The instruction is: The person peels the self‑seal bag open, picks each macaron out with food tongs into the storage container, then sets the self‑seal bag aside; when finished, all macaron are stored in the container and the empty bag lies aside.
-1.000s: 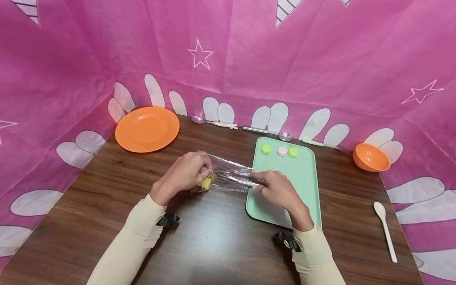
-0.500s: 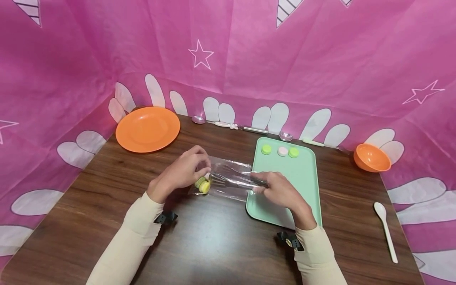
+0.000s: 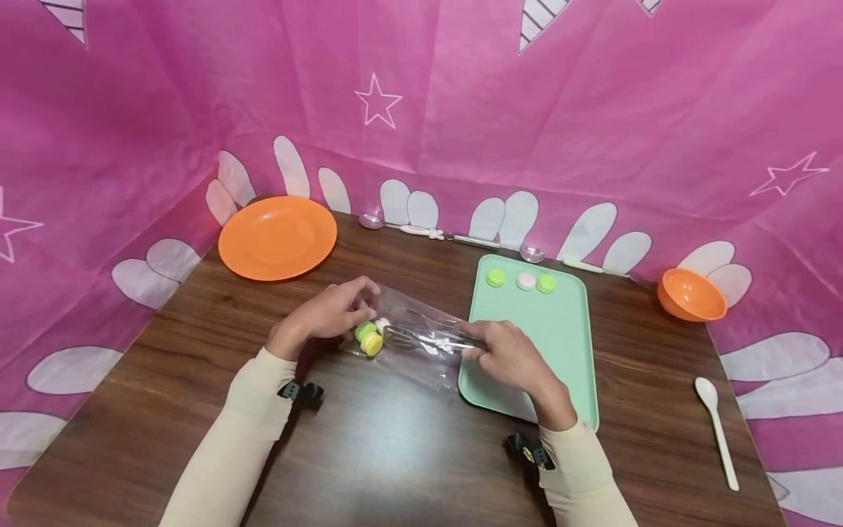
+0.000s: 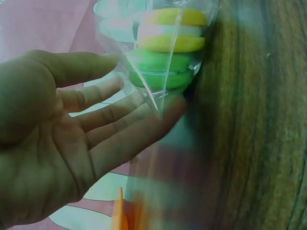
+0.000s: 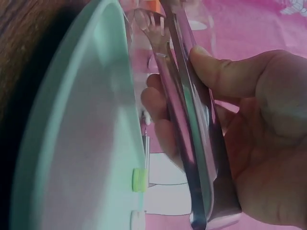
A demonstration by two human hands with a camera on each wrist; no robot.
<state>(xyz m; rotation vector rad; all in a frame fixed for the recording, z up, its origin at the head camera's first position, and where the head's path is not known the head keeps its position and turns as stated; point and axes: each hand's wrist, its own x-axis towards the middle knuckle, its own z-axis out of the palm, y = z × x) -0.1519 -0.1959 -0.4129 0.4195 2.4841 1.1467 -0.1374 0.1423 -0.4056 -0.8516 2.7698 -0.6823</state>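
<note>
Head view puts the clear bag [image 3: 418,360] between the hands, its macarons [image 3: 372,344] just right of the left hand's [image 3: 331,309] loosely spread fingers, the nearer pair; the right hand [image 3: 510,355] grips the tongs [image 5: 205,120]. The bag's long axis slants crosswise from macarons to tray [image 3: 560,329], tongs along it, tips pointing left
</note>
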